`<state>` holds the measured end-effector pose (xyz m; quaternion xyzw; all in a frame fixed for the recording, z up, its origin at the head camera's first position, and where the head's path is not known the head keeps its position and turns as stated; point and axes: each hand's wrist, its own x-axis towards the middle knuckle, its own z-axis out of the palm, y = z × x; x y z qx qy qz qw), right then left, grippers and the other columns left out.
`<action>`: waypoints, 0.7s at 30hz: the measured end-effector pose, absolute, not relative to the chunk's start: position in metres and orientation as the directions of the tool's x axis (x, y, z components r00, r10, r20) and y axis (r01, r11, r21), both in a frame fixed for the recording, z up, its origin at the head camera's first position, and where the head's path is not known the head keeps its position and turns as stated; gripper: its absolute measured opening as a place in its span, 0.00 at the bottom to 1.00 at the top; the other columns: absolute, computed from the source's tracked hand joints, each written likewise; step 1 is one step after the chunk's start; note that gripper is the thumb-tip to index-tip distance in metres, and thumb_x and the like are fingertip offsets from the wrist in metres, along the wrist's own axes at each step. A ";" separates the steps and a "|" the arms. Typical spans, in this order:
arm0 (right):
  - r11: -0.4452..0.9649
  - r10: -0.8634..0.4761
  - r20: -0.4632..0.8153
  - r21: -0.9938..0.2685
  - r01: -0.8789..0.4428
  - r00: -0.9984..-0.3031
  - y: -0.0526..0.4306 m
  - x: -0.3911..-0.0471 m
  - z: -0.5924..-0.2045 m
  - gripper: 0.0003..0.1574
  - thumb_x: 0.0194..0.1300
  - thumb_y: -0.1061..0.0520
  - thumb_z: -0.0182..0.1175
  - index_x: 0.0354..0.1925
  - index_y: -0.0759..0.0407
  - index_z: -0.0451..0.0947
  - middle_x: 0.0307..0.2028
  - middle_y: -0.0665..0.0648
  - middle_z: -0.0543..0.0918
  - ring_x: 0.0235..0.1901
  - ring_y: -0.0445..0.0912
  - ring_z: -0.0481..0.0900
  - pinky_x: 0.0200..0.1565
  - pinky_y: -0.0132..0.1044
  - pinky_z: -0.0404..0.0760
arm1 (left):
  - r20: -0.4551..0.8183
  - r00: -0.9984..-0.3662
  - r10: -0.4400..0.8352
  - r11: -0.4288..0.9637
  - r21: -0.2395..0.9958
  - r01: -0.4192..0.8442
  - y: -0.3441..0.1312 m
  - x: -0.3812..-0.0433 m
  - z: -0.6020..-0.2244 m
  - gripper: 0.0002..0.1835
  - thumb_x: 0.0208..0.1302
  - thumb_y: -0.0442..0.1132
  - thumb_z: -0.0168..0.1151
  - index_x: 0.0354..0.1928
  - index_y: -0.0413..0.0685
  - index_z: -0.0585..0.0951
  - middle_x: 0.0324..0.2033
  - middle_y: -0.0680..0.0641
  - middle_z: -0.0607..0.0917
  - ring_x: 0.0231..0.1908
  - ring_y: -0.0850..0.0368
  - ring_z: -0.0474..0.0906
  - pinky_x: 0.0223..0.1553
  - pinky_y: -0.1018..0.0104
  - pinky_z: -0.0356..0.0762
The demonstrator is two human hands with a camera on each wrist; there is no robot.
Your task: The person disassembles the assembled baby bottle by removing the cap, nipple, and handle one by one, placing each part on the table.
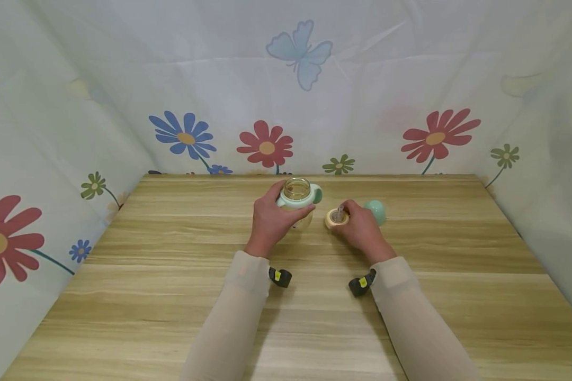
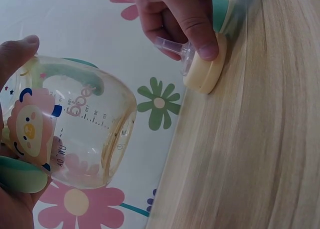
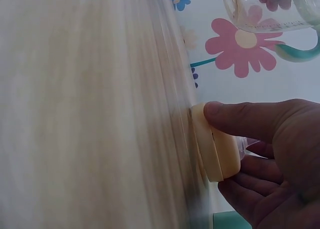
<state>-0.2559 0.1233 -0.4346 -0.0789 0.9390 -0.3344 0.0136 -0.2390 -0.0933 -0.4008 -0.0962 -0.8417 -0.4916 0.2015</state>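
My left hand (image 1: 269, 222) grips a clear baby bottle (image 2: 82, 121) round its mint-green collar, holding it above the table. The bottle's mouth (image 1: 297, 188) is uncovered, and green handles (image 2: 22, 175) stick out at its sides. A cartoon animal and scale marks are printed on the wall. To the right, my right hand (image 1: 361, 226) pinches a cream bottle cap (image 3: 217, 144) between thumb and fingers, right at the table top. A clear spout (image 2: 170, 45) points up from the cap's inner side. Just beyond that hand sits a mint-green dome cover (image 1: 375, 210).
The wooden table (image 1: 171, 296) runs back to a white cloth backdrop (image 1: 362, 95) printed with flowers and a butterfly. Similar cloth hangs along both sides. Each wrist wears a small black camera (image 1: 280, 277).
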 end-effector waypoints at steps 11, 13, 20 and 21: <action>0.761 -0.160 0.022 -0.635 -0.137 -0.987 0.123 -0.255 -0.436 0.32 0.54 0.50 0.72 0.52 0.61 0.71 0.48 0.64 0.82 0.48 0.57 0.79 0.52 0.51 0.77 | 0.428 -0.903 -0.029 0.501 0.788 0.357 -0.093 -0.238 -0.400 0.41 0.42 0.62 0.77 0.60 0.55 0.76 0.52 0.51 0.84 0.50 0.58 0.81 0.52 0.57 0.80; 0.761 -0.160 0.020 -0.634 -0.137 -0.987 0.124 -0.255 -0.436 0.32 0.54 0.50 0.72 0.52 0.61 0.71 0.48 0.63 0.82 0.48 0.57 0.79 0.52 0.51 0.77 | 0.428 -0.903 -0.027 0.499 0.789 0.359 -0.093 -0.238 -0.400 0.41 0.42 0.62 0.77 0.60 0.55 0.76 0.52 0.50 0.84 0.50 0.57 0.81 0.52 0.57 0.80; 0.757 -0.163 0.032 -0.637 -0.145 -0.986 0.124 -0.256 -0.438 0.32 0.53 0.50 0.72 0.52 0.60 0.71 0.47 0.63 0.82 0.48 0.57 0.79 0.52 0.51 0.77 | 0.426 -0.905 -0.021 0.492 0.792 0.361 -0.093 -0.238 -0.400 0.41 0.41 0.62 0.76 0.60 0.57 0.76 0.52 0.50 0.84 0.50 0.58 0.81 0.52 0.56 0.80; 0.756 -0.163 0.034 -0.638 -0.147 -0.986 0.124 -0.256 -0.438 0.33 0.53 0.50 0.72 0.52 0.61 0.71 0.47 0.63 0.82 0.48 0.57 0.79 0.52 0.51 0.77 | 0.424 -0.905 -0.020 0.491 0.793 0.360 -0.094 -0.238 -0.400 0.41 0.41 0.62 0.77 0.60 0.58 0.76 0.52 0.51 0.84 0.50 0.58 0.81 0.52 0.57 0.80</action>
